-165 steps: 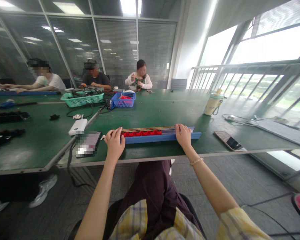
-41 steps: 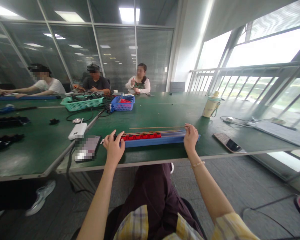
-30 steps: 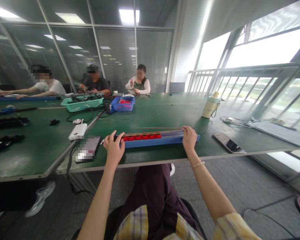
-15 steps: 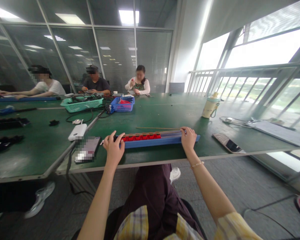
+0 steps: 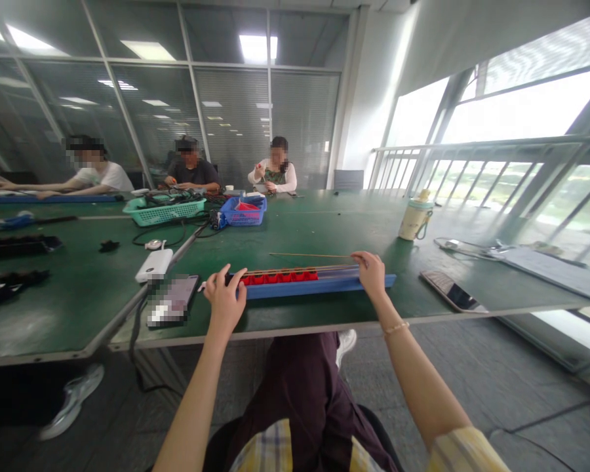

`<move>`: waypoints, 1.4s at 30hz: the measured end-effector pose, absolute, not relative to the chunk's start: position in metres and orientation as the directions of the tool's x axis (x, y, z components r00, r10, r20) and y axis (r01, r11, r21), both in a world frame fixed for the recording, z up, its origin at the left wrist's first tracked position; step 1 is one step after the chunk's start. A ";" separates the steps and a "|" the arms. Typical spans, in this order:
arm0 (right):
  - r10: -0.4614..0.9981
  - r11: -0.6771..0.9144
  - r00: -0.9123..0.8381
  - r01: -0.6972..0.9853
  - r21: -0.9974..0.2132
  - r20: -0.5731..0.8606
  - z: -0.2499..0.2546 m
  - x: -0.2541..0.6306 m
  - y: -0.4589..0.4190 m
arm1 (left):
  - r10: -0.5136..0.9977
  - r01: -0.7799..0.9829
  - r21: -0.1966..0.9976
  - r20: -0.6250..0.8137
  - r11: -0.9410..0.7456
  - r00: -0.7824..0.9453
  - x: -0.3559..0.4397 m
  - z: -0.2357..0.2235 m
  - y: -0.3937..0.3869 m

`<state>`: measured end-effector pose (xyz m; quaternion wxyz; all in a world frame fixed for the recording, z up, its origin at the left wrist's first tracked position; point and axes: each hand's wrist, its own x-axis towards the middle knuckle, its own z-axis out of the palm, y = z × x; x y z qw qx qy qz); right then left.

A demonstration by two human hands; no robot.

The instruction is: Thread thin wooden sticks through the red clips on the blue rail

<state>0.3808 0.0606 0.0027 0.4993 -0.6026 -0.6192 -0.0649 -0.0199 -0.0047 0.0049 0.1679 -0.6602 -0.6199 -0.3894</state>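
A long blue tray (image 5: 324,286) lies near the front edge of the green table (image 5: 324,229). A row of red pieces (image 5: 280,277) fills its left half, with thin rods along the top. My left hand (image 5: 225,301) rests at the tray's left end, fingers spread over it. My right hand (image 5: 371,273) sits on the right part of the tray, fingertips pinched on the end of a thin rod. A single thin stick (image 5: 309,255) lies on the table just behind the tray.
A phone (image 5: 171,300) and white power bank (image 5: 153,263) lie left of the tray, another phone (image 5: 451,292) to the right. A cream bottle (image 5: 413,216), a blue basket (image 5: 243,213) and a green basket (image 5: 163,210) stand farther back. Three people sit at the far side.
My right hand slid slightly left along the tray's back edge. The camera tilted up a little. My left hand has stayed at the tray's left end.
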 end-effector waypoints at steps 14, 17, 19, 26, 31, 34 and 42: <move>0.943 0.216 -0.033 0.817 -0.535 0.331 0.010 0.407 0.116 | 0.685 0.946 0.273 0.724 -0.172 -0.084 -0.019 0.005 -0.004; 0.954 0.181 -0.035 0.859 -0.478 0.298 0.008 0.407 0.119 | 0.685 0.945 0.281 0.722 -0.168 -0.093 -0.020 0.004 -0.004; 0.977 0.103 -0.012 0.904 -0.416 0.215 0.010 0.406 0.122 | 0.685 0.945 0.281 0.722 -0.166 -0.095 -0.020 0.004 -0.004; 0.998 -0.035 0.051 0.953 -0.299 0.046 0.014 0.406 0.128 | 0.675 0.947 0.271 0.732 -0.171 -0.088 -0.018 0.004 -0.004; 0.999 -0.028 0.039 0.956 -0.291 0.033 0.014 0.408 0.128 | 0.678 0.947 0.272 0.730 -0.173 -0.086 -0.017 0.004 -0.004; 0.999 -0.025 0.035 0.956 -0.291 0.028 0.014 0.408 0.128 | 0.678 0.947 0.272 0.730 -0.173 -0.086 -0.016 0.004 -0.004; 0.999 -0.037 0.042 0.955 -0.295 0.012 0.015 0.407 0.126 | 0.675 0.946 0.267 0.734 -0.184 -0.076 -0.017 0.004 -0.004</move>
